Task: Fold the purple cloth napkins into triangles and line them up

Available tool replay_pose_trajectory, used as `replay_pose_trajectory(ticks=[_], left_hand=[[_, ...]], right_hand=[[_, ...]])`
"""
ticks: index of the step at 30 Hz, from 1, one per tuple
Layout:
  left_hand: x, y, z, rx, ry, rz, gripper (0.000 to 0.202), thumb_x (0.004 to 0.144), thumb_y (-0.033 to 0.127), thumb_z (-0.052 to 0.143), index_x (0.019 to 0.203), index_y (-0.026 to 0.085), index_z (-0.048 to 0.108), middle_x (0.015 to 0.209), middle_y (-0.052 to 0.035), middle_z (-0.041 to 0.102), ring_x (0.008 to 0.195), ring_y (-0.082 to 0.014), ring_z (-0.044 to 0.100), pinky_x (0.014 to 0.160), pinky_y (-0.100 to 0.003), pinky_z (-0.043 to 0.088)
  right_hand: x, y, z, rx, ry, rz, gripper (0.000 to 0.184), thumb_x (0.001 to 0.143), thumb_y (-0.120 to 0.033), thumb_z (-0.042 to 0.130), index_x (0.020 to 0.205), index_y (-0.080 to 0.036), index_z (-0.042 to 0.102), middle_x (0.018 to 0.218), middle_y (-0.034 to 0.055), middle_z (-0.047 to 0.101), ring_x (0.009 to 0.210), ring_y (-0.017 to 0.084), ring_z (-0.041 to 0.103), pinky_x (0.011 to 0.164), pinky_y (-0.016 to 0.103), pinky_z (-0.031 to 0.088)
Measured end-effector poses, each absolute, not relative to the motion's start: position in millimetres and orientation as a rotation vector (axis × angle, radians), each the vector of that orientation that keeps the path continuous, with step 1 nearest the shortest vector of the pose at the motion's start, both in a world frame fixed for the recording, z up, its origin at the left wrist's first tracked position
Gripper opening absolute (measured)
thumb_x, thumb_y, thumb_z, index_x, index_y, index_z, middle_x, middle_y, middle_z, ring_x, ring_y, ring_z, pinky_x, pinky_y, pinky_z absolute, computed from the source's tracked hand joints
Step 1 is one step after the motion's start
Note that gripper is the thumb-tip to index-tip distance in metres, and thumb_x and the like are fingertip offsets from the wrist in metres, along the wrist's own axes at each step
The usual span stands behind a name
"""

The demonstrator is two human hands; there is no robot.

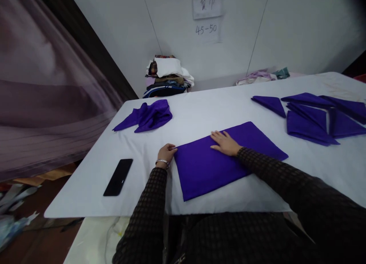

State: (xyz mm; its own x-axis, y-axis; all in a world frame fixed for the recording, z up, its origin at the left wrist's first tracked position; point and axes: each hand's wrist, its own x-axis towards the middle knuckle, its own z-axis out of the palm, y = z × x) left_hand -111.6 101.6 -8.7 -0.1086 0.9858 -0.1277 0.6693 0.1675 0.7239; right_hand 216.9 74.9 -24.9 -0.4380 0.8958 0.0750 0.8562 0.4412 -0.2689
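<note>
A purple cloth napkin (206, 168) lies folded into a flat rectangle in front of me on the white-covered table (143, 149). My left hand (166, 153), with a silver bracelet at the wrist, pinches the napkin's far left corner between thumb and fingers. Flat on top of the same napkin, near its far edge, rests my right hand (225, 143), fingers spread. At the far left a crumpled purple napkin (153, 115) lies loosely heaped. Several purple napkins (309, 119) folded into pointed shapes lie to the right, some overlapping.
A black phone (118, 177) lies left of my left arm. Against the wall stands a stack of folded clothes (168, 79), with more fabric (257, 76) farther right. Paper signs (207, 29) hang on the wall. A sheer curtain (51, 88) drapes at the left.
</note>
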Motion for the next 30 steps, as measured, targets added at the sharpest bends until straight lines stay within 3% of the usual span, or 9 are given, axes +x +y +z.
replay_pose_trajectory(ticks=[5,9,13,15,20,26,30], left_hand=[[-113,106,-9,1.567,1.846,0.660,0.010,0.068,0.022,0.069,0.076,0.021,0.065,0.069,0.0013,0.069,0.072,-0.0173,0.065,0.070,-0.031,0.048],[-115,107,-7,1.577,1.829,0.651,0.010,0.066,0.023,0.069,0.075,0.022,0.066,0.068,0.0011,0.069,0.072,-0.0185,0.066,0.072,-0.032,0.050],[-118,110,-8,1.585,1.817,0.644,0.013,0.064,0.028,0.067,0.076,0.022,0.066,0.069,0.0006,0.071,0.074,-0.0201,0.067,0.074,-0.033,0.051],[-120,111,-9,1.576,1.816,0.625,0.016,0.062,0.031,0.067,0.076,0.023,0.066,0.070,0.0010,0.071,0.075,-0.0201,0.068,0.075,-0.032,0.052],[-121,115,-9,1.534,1.793,0.614,0.018,0.060,0.033,0.067,0.075,0.024,0.066,0.069,0.0020,0.071,0.074,-0.0194,0.068,0.076,-0.031,0.052],[-124,116,-8,1.478,1.746,0.633,0.020,0.055,0.034,0.069,0.073,0.025,0.066,0.070,0.0017,0.072,0.075,-0.0198,0.068,0.079,-0.032,0.052],[-125,115,-6,1.437,1.696,0.659,0.029,0.049,0.040,0.074,0.072,0.024,0.066,0.070,0.0011,0.072,0.077,-0.0214,0.068,0.082,-0.034,0.052]], right_hand=[[280,82,-19,-1.995,-2.236,0.218,0.067,0.092,-0.058,0.029,0.143,-0.014,0.034,0.150,0.0183,0.029,0.139,0.033,0.022,0.109,0.059,0.017],[241,59,-12,-1.623,-2.437,0.280,0.071,0.092,-0.059,0.033,0.143,-0.010,0.034,0.149,0.0204,0.028,0.138,0.035,0.021,0.110,0.058,0.014],[214,47,-14,-1.408,-2.552,0.303,0.062,0.090,-0.059,0.041,0.142,-0.025,0.038,0.151,0.0034,0.032,0.138,0.025,0.025,0.115,0.039,0.009],[233,54,-14,-1.492,-2.528,0.298,0.060,0.091,-0.056,0.042,0.142,-0.025,0.038,0.150,0.0028,0.032,0.138,0.025,0.026,0.115,0.039,0.010],[330,86,-11,-1.932,-2.291,0.224,0.052,0.096,-0.041,0.036,0.140,-0.014,0.040,0.148,0.0176,0.034,0.137,0.033,0.027,0.107,0.058,0.022],[380,113,0,-2.054,-2.285,0.215,0.042,0.091,-0.021,0.045,0.131,-0.012,0.051,0.136,0.0156,0.050,0.128,0.025,0.043,0.106,0.038,0.034],[384,129,8,-2.000,-2.374,0.252,0.037,0.082,-0.018,0.059,0.119,-0.014,0.063,0.123,0.0146,0.059,0.114,0.026,0.054,0.097,0.036,0.042]])
